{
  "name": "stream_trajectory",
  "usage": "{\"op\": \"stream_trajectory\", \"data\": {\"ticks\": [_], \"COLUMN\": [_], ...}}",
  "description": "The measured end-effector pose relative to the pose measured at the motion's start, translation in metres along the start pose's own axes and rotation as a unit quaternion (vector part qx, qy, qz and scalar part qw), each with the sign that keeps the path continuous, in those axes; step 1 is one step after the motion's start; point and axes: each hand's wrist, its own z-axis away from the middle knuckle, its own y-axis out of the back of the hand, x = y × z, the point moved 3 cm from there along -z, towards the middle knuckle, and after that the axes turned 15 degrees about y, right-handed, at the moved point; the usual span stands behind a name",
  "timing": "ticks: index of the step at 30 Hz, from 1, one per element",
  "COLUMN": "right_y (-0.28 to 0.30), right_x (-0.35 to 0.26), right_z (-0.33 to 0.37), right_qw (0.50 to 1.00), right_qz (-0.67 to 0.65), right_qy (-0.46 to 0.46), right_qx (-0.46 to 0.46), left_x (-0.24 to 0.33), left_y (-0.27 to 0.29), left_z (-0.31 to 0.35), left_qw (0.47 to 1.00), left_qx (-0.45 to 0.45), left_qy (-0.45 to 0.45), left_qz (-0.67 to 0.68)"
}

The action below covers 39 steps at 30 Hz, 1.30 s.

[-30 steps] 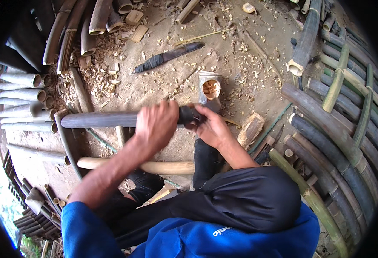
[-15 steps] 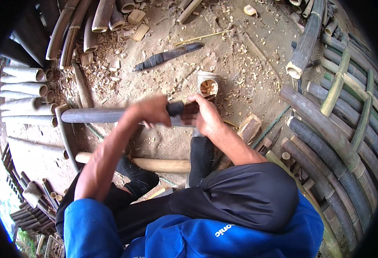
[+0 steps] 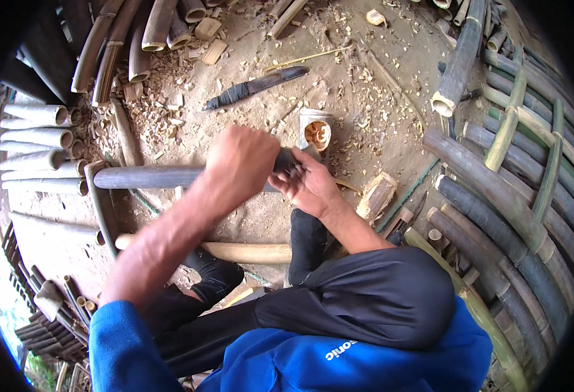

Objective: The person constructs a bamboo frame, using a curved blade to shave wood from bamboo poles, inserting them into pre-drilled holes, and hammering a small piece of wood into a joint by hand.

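Note:
My left hand [image 3: 242, 157] is closed in a fist above the dark bamboo pole [image 3: 148, 176], slightly blurred. A dark tool [image 3: 286, 162], part of it black-wrapped, sticks out from the fist toward my right hand [image 3: 312, 186]. That hand's fingers curl against the tool, their tips darkened. The tool's kind is hidden by my hands. The pole lies crosswise before my knees, its left end at an upright wooden support [image 3: 101, 208]. Just beyond my right hand stands a pale cup-like bamboo container [image 3: 316, 128] with shavings inside.
A knife with a black-wrapped handle [image 3: 255, 87] lies on the ground ahead, among wood chips. A pale pole [image 3: 248, 252] lies near my feet. Dark bamboo poles [image 3: 489, 215] are stacked on the right. Cut tubes [image 3: 39, 137] lie at left. A wood block [image 3: 376, 196] is near my right forearm.
My left fist has shifted up and to the right, closing in on my right hand. The right fingers, flatter before, are now curled against the dark tool.

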Motion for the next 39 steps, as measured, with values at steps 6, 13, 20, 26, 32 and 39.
{"op": "stream_trajectory", "data": {"ticks": [6, 13, 20, 26, 32, 39], "right_y": [-0.019, 0.011, 0.052, 0.017, 0.001, 0.015], "right_x": [-0.002, -0.034, -0.074, -0.007, -0.006, -0.052], "right_z": [-0.022, -0.001, -0.002, 0.007, -0.004, 0.010], "right_qw": [0.994, 0.880, 0.767, 0.997, 0.985, 0.863], "right_qz": [0.039, 0.464, 0.639, 0.079, 0.164, 0.499], "right_qy": [0.044, -0.013, 0.047, 0.013, 0.021, -0.007], "right_qx": [0.095, 0.101, 0.027, 0.003, 0.049, 0.075], "left_x": [-0.043, 0.009, 0.106, 0.015, -0.032, 0.042], "left_y": [-0.004, -0.117, -0.153, -0.003, -0.024, -0.120], "left_z": [-0.078, -0.007, 0.029, 0.014, -0.033, 0.014], "left_qw": [0.949, 0.856, 0.851, 1.000, 0.950, 0.928], "left_qx": [-0.307, -0.289, -0.041, -0.013, -0.264, -0.090], "left_qy": [-0.020, 0.073, 0.162, -0.011, -0.036, 0.095], "left_qz": [0.074, 0.421, 0.498, -0.002, 0.165, 0.349]}}
